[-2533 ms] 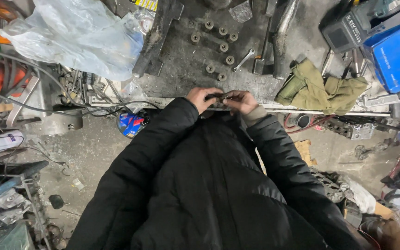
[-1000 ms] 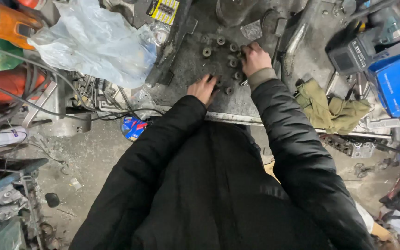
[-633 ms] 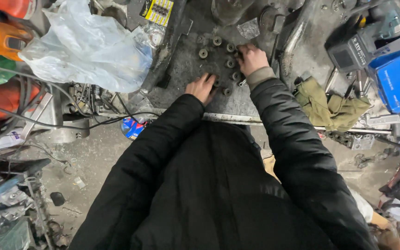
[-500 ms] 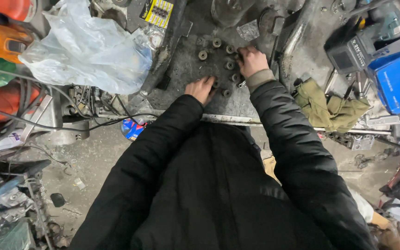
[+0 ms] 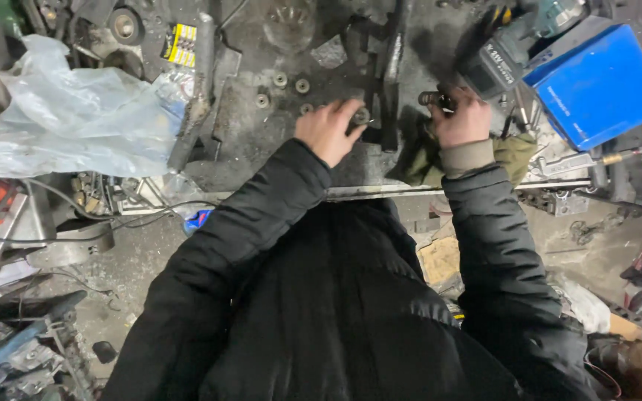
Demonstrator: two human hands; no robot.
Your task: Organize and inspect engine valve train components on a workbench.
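Head view: both hands are working on the dirty desk.
Left hand is pinching a small roller at its fingertips; right hand is gripping a dark cylinder pointing left, towards it.

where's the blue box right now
In the head view the blue box sits at the upper right of the workbench, just right of the right hand and beside a dark power tool.

Left hand on the grimy workbench, fingertips pinching a small round metal part. Right hand further right, gripping a short dark cylindrical piece above an olive rag. Blue box far right; plastic bag left.
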